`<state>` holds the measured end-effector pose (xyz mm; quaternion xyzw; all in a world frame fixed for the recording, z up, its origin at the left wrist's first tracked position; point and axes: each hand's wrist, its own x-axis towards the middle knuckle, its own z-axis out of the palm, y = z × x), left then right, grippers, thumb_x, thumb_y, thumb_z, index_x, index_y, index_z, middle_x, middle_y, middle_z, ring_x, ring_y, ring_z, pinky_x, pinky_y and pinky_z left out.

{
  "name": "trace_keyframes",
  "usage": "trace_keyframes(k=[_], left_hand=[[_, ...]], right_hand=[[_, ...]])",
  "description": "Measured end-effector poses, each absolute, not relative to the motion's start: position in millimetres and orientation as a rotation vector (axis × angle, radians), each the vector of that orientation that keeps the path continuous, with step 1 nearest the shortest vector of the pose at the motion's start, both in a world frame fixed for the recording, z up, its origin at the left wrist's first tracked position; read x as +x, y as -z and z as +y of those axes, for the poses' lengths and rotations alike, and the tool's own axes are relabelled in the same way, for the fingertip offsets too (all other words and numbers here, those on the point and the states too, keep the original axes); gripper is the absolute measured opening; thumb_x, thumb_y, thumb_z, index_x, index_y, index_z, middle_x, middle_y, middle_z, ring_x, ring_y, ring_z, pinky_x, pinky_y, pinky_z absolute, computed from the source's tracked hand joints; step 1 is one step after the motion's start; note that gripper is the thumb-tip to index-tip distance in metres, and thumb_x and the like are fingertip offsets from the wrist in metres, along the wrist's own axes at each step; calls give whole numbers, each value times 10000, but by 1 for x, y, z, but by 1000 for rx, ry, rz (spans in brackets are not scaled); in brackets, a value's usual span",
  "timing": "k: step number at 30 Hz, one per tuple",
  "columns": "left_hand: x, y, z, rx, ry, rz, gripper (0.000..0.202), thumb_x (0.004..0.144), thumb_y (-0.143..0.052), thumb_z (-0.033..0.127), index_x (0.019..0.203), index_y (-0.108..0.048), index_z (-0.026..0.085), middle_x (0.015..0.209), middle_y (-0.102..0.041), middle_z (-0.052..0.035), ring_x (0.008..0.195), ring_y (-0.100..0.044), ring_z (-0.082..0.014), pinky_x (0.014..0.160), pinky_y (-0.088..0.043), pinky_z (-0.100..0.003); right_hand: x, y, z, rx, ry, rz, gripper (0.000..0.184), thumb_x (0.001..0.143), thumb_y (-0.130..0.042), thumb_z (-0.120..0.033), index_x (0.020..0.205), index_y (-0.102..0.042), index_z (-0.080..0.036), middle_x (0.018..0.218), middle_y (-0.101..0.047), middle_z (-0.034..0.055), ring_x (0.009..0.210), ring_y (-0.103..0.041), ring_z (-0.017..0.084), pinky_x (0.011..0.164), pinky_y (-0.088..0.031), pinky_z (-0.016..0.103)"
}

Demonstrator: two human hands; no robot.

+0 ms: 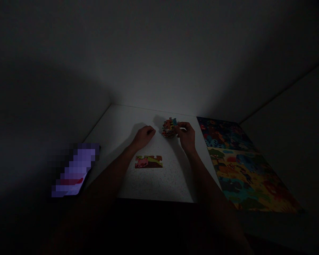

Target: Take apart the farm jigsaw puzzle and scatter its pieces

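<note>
In the dim light, a pile of jigsaw puzzle pieces [168, 132] stands on the white tabletop [159, 184]. My right hand [186, 136] is at the pile's right side, thumb and fingers pinching a puzzle piece [174, 122] with blue on it at the top. To the left of the pile, my left hand [144, 136] rests just above the table with its fingers curled in; nothing shows in them. Nearer to me lie joined puzzle pieces [148, 162] in a short strip, pink at the left and green and brown at the right.
Two colourful animal pictures lie at the right: a dark one [225, 134] behind and a yellow one [251, 180] in front. A lit, blurred screen [78, 170] is at the left edge. Pale walls [154, 63] close in the table's back and sides.
</note>
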<state>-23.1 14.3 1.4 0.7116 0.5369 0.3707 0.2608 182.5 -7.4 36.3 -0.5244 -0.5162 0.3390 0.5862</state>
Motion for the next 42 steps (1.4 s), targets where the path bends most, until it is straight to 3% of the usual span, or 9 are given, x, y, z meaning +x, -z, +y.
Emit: trace_keyframes(k=[13, 19, 24, 26, 29, 33, 36, 42], left_hand=[[-24, -3, 11, 1984, -952, 1457, 158, 863, -545, 280, 751, -623, 199, 780, -614, -29, 752, -576, -186, 742, -450, -315], [-32, -10, 3, 2097, -836, 1402, 165, 880, -517, 275, 828, -646, 187, 859, -624, -41, 825, -601, -184, 807, -483, -323], [-59, -13, -29, 2225, -708, 1345, 231, 897, -512, 319, 796, -667, 180, 874, -625, -68, 892, -607, -213, 878, -504, -378], [-72, -9, -51, 2248, -704, 1343, 237, 914, -512, 353, 860, -684, 198, 979, -636, -78, 980, -600, -224, 941, -493, -409], [-86, -2, -86, 2273, -754, 1405, 293, 895, -583, 438, 1074, -678, 227, 1300, -552, -103, 1243, -491, -279, 1058, -432, -458], [-89, -2, -109, 2343, -604, 1387, 514, 801, -716, 483, 1244, -601, 249, 1393, -494, -101, 1316, -410, -319, 1094, -402, -492], [-87, -4, -108, 2348, -584, 1380, 437, 801, -725, 435, 1185, -620, 256, 1388, -496, -99, 1306, -422, -321, 1085, -407, -508], [-85, -8, -104, 2278, -642, 1364, 316, 783, -735, 354, 1063, -640, 243, 1350, -532, -93, 1268, -472, -296, 1058, -440, -474]], right_hand=[[179, -41, -17, -1253, -477, -1402, 207, 786, -631, -395, 867, -612, -205, 858, -632, 31, 734, -554, 162, 694, -466, 295], [171, -37, -23, -1131, -605, -1627, 227, 833, -606, -436, 858, -629, -211, 931, -687, 44, 804, -609, 183, 716, -476, 299], [163, -38, -28, -1159, -711, -2022, 127, 836, -606, -303, 826, -659, -187, 788, -659, 13, 709, -588, 146, 660, -418, 259], [159, -39, -31, -1153, -752, -2158, 96, 829, -617, -252, 819, -671, -174, 794, -663, 16, 710, -578, 132, 667, -401, 251], [156, -38, -33, -1142, -899, -2291, 72, 823, -628, -204, 830, -688, -165, 804, -673, 15, 709, -575, 120, 673, -391, 244], [157, -34, -34, -1085, -1116, -2413, 100, 806, -673, -210, 890, -703, -166, 867, -674, 21, 767, -589, 135, 697, -406, 250], [160, -34, -34, -1002, -1170, -2499, 187, 765, -735, -233, 939, -702, -175, 949, -653, 35, 843, -582, 155, 748, -424, 266], [159, -40, -39, -965, -1063, -2651, 361, 641, -850, -259, 931, -658, -162, 869, -614, 25, 838, -537, 181, 727, -395, 278]])
